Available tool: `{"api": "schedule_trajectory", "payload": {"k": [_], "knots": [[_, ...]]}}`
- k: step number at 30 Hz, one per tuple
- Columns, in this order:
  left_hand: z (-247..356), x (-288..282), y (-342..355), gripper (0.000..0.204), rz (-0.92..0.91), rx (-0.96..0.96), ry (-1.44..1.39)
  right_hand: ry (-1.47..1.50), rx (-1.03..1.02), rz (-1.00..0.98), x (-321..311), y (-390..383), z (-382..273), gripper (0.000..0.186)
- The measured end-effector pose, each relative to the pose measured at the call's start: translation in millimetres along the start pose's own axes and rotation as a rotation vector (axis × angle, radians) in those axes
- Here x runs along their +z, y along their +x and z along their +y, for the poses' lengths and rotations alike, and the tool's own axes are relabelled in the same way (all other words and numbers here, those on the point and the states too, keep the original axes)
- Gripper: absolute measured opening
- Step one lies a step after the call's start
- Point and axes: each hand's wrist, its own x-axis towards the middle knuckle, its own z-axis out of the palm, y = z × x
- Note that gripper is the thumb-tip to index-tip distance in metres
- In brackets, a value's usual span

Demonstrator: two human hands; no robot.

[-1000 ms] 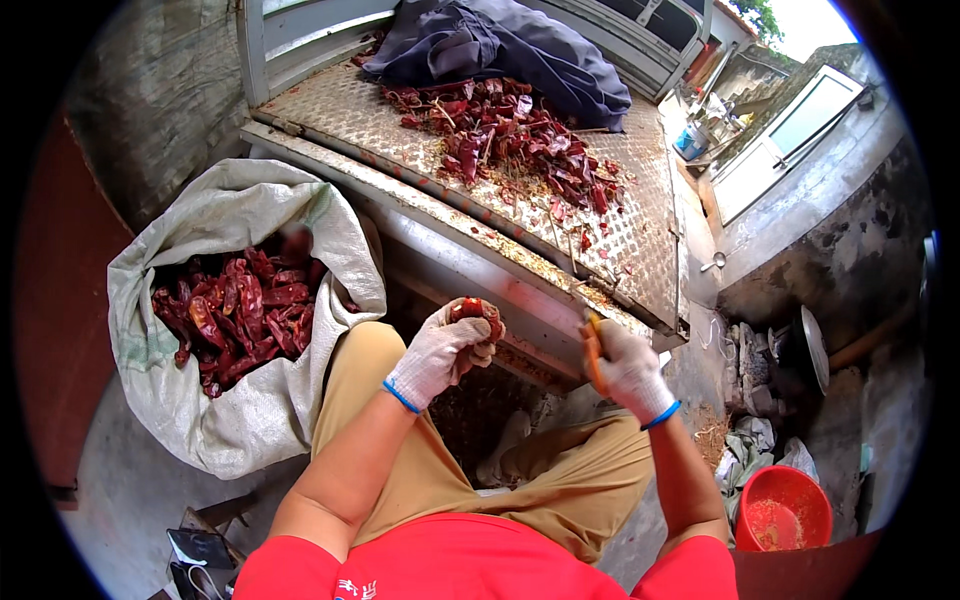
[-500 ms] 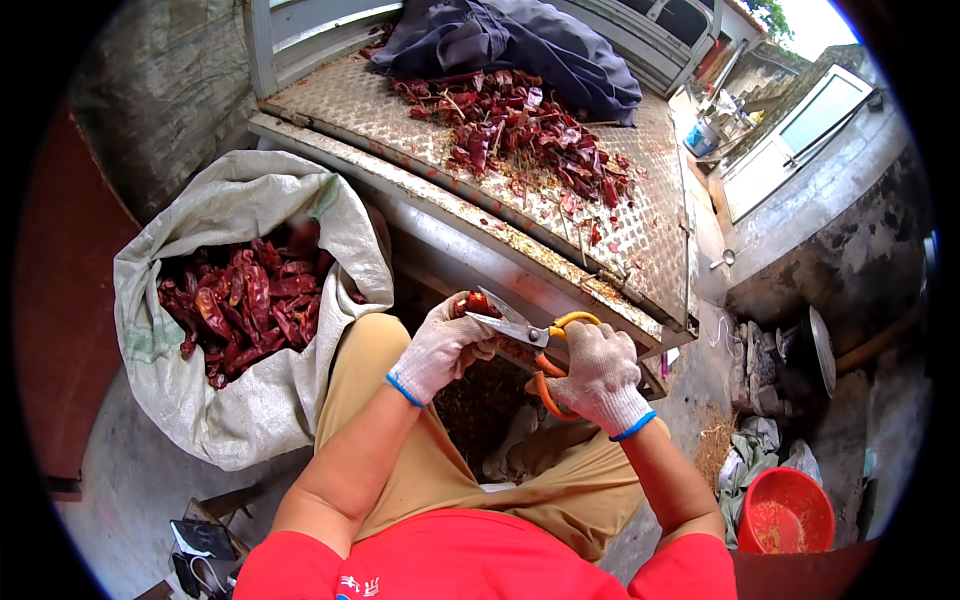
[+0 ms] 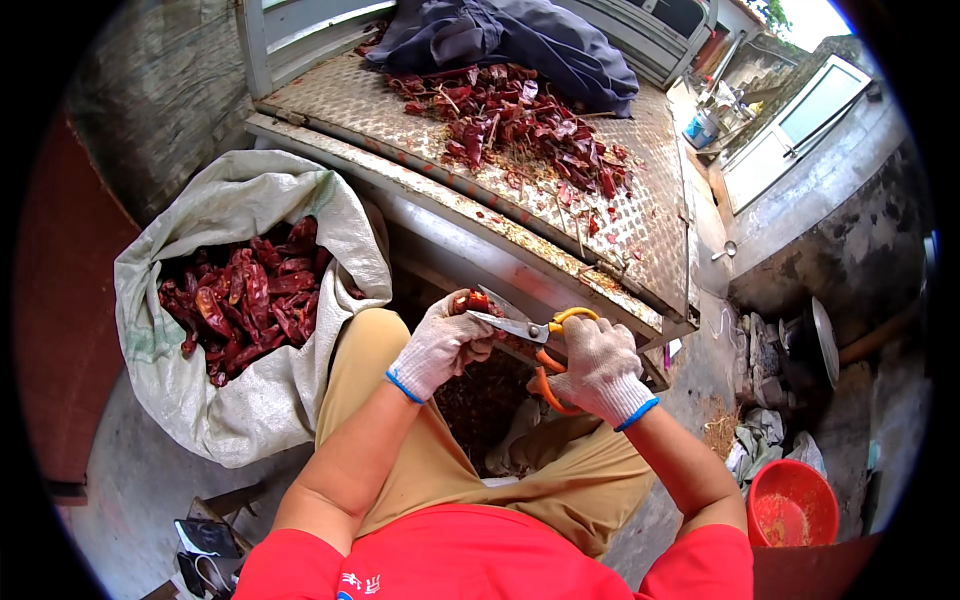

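My left hand (image 3: pixel 440 345), in a white knit glove with a blue cuff, is closed around a dried red chili pepper (image 3: pixel 473 301). Orange-and-yellow-handled scissors (image 3: pixel 525 330) are in my gloved right hand (image 3: pixel 600 370), its fingers around the handles. Their blades are spread apart and reach to the pepper beside my left fingers. Left of my knee stands a white woven sack (image 3: pixel 235 430) with its rim rolled open, holding many dried red chili peppers (image 3: pixel 250 295). Whatever else sits inside my left palm is hidden.
Ahead is a metal truck bed (image 3: pixel 340 105) with a pile of cut chili pieces (image 3: pixel 520 125) and a dark cloth (image 3: pixel 500 45) behind them. A red basin (image 3: pixel 792 505) stands at the lower right. A white door (image 3: pixel 795 135) is at the far right.
Both hands keep nearly the same places, with the scissors still spread at the pepper. My right elbow has shifted slightly outward, and the view has moved a little.
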Motion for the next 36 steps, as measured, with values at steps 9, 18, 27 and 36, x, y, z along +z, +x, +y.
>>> {"api": "schedule_trajectory", "payload": {"k": [9, 18, 27, 36], "knots": [[-5.2, 5.0, -4.3, 0.019, 0.020, -0.024, -0.084, 0.029, 0.032, 0.087, 25.2, -8.5, 3.0, 0.062], [-9.9, 2.5, -6.7, 0.015, -0.049, -0.026, -0.158, 0.220, 0.271, -0.169, 23.1, -14.9, -20.1, 0.060], [-9.7, -4.6, 0.6, 0.013, -0.045, 0.095, -0.111, 0.378, 0.496, -0.076, 3.8, -9.3, 26.8, 0.049], [68.2, -28.6, -17.7, 0.016, 0.081, 0.323, 0.007, -0.171, 0.816, -0.025, -7.7, 40.5, 178.1, 0.058]]}}
